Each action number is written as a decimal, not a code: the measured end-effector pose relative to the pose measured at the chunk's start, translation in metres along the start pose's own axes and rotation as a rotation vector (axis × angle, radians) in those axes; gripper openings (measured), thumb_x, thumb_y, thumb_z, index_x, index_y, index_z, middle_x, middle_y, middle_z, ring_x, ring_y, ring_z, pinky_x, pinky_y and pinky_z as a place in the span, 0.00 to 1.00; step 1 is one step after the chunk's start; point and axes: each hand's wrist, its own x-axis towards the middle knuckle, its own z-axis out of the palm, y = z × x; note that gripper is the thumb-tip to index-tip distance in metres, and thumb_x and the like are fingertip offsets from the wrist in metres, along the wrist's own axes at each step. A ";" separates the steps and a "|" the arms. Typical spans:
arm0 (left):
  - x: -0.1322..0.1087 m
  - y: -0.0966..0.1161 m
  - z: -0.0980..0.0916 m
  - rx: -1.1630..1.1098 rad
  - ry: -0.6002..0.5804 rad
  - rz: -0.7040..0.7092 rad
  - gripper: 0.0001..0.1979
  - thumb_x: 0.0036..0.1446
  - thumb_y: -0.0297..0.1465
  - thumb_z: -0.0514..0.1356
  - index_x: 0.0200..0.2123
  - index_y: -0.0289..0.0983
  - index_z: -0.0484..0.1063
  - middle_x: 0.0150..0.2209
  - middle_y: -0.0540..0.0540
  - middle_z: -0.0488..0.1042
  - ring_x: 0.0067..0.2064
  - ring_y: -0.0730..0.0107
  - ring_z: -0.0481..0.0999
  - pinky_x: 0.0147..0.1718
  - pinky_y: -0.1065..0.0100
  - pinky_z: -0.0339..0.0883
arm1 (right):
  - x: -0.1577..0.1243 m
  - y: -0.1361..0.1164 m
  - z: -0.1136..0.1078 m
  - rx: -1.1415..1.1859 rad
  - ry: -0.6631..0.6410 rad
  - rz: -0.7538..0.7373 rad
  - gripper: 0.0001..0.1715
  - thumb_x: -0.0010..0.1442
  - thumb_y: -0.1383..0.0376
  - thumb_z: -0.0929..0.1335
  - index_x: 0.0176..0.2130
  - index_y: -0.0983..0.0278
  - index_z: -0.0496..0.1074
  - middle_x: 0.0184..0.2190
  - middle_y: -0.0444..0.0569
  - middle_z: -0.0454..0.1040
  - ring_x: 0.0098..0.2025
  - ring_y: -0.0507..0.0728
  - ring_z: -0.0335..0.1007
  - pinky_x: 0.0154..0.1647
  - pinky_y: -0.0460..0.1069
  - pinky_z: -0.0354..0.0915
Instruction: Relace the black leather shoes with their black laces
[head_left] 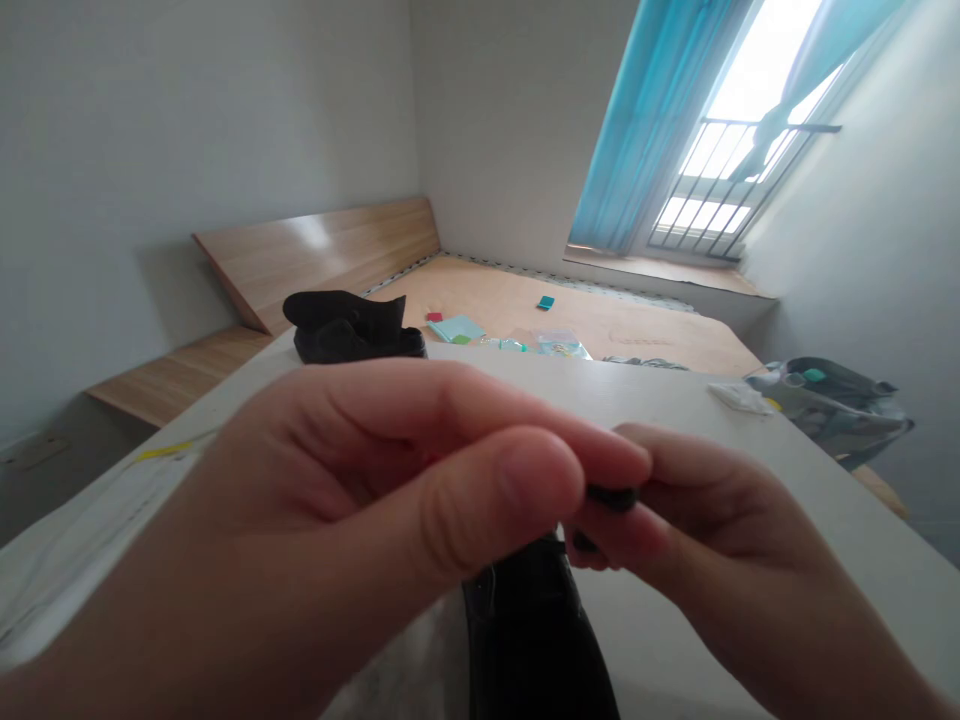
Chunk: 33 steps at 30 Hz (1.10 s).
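Note:
My left hand (420,500) reaches across the front of the view, its thumb and index finger closed together. Its index fingertip meets my right hand (690,510), whose fingers are closed in a pinch. Between the fingertips shows a small black piece (613,497), perhaps a lace end or strap; its kind is mostly hidden. Whatever my left thumb presses on is covered by the hand. Below the hands lies a black shoe (536,640), running to the bottom edge, its upper end partly behind my left thumb and my right fingers.
Another black shoe (352,325) stands at the far left of the white table (660,400). A grey plastic bag (832,410) sits at the right edge. Behind, a wooden bed board (637,315) bears a teal item (546,302) and several small packets.

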 end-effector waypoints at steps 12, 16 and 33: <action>0.013 -0.038 0.037 0.038 0.250 0.205 0.04 0.60 0.35 0.60 0.33 0.47 0.74 0.23 0.57 0.70 0.23 0.76 0.66 0.29 0.72 0.69 | -0.018 -0.007 0.003 -0.551 0.294 -0.360 0.08 0.63 0.66 0.69 0.38 0.51 0.75 0.34 0.40 0.78 0.39 0.53 0.75 0.36 0.44 0.72; 0.014 -0.044 0.037 0.195 0.327 0.348 0.02 0.63 0.31 0.58 0.36 0.44 0.70 0.26 0.58 0.70 0.24 0.77 0.67 0.30 0.74 0.66 | -0.011 -0.009 -0.004 -0.651 0.184 -0.214 0.06 0.62 0.65 0.69 0.36 0.53 0.77 0.30 0.39 0.79 0.32 0.52 0.75 0.23 0.42 0.68; 0.019 -0.053 0.025 0.374 0.290 0.486 0.06 0.63 0.28 0.58 0.36 0.39 0.76 0.29 0.54 0.77 0.30 0.72 0.73 0.28 0.68 0.64 | 0.003 0.006 -0.015 -0.510 0.016 -0.075 0.07 0.65 0.60 0.67 0.45 0.52 0.68 0.32 0.39 0.71 0.36 0.51 0.68 0.35 0.45 0.66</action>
